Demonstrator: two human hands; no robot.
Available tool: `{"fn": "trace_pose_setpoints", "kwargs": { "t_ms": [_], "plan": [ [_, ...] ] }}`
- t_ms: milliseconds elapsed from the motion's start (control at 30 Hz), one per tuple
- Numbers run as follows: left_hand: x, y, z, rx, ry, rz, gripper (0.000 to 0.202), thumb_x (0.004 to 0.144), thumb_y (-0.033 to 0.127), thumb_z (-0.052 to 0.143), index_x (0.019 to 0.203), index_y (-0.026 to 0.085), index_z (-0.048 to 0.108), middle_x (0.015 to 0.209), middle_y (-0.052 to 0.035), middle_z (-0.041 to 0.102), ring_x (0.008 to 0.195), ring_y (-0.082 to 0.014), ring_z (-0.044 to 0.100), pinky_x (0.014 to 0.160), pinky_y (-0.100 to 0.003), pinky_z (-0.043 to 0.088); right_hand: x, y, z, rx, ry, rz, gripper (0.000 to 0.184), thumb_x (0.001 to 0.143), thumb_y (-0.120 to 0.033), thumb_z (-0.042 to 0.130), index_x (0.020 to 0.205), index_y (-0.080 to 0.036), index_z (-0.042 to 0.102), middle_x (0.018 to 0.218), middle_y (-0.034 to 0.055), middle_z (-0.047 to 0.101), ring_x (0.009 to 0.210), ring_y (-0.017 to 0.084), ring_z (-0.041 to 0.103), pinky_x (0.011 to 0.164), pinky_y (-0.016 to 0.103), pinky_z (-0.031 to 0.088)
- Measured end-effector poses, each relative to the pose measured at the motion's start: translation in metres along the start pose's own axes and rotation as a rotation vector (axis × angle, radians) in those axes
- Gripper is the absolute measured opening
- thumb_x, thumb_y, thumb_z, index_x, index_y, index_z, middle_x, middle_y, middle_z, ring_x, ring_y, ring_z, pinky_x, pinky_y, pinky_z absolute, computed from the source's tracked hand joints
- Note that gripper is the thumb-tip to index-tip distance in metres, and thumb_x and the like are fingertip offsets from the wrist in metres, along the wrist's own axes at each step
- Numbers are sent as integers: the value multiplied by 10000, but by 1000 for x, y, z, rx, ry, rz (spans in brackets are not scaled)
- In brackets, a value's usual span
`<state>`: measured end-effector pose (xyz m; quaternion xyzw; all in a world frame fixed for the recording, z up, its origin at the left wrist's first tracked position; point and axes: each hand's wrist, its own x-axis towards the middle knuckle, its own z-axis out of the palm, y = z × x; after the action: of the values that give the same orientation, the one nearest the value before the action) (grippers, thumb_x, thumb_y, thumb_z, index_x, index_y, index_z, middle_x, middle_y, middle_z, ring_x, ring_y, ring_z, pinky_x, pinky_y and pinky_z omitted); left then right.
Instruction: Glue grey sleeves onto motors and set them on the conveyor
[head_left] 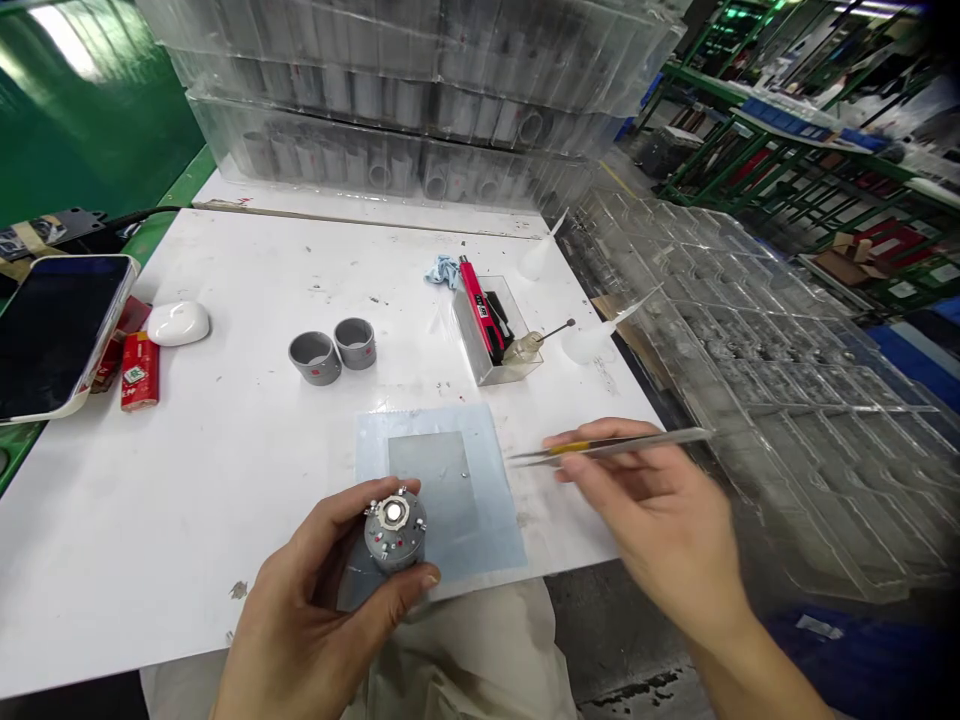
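Two gray sleeves (315,357) stood mid-frame on the white counter (172,500), set aside from the work. At lower center, the left hand (322,590) curled its grip around the side of a gray studded cylinder (395,532), leaving the top face exposed, above a pale blue sheet (495,480). At right, the right hand (652,510) pinched yellow-banded tweezers (611,447) by the shank, keeping the tips free and aimed left toward the cylinder.
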<state>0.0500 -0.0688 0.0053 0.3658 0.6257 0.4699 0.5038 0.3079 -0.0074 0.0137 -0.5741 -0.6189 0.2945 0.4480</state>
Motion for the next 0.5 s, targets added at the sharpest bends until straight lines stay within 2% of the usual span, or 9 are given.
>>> {"fn": "trace_pose_setpoints", "kwargs": {
  "t_ms": [100, 167, 267, 500],
  "plan": [
    [0, 0, 0, 18, 11, -5, 425, 785, 334, 909, 1190, 338, 784, 1200, 1, 853, 1090, -232, 803, 887, -260, 660, -7, -4, 23, 200, -77, 33, 138, 976, -250, 808, 1073, -270, 710, 1016, 16, 848, 916, 165, 826, 797, 220, 684],
    [0, 1, 0, 8, 14, -11, 423, 783, 329, 912, 1185, 353, 785, 1199, 13, 851, 1088, -223, 800, 878, -247, 658, -9, -4, 31, 213, -43, -1, 136, 974, -213, 801, 1065, -268, 715, 1024, 18, 839, 951, 162, 822, 827, 218, 683],
    [-1, 1, 1, -20, 11, -22, 423, 771, 315, 923, 1169, 362, 787, 1194, 28, 850, 1084, -208, 797, 886, -230, 651, -11, 0, 34, 183, -13, -47, 159, 970, -178, 793, 1073, -272, 718, 1032, 12, 824, 973, 158, 814, 859, 222, 678],
    [-2, 3, 3, -65, 62, -52, 470, 756, 324, 943, 1194, 329, 772, 1187, 21, 850, 1100, -187, 787, 949, -206, 639, -16, 6, 32, 86, -61, -77, 210, 979, -179, 792, 1123, -305, 707, 1072, -24, 818, 1007, 141, 802, 930, 233, 650]
  ]
}}
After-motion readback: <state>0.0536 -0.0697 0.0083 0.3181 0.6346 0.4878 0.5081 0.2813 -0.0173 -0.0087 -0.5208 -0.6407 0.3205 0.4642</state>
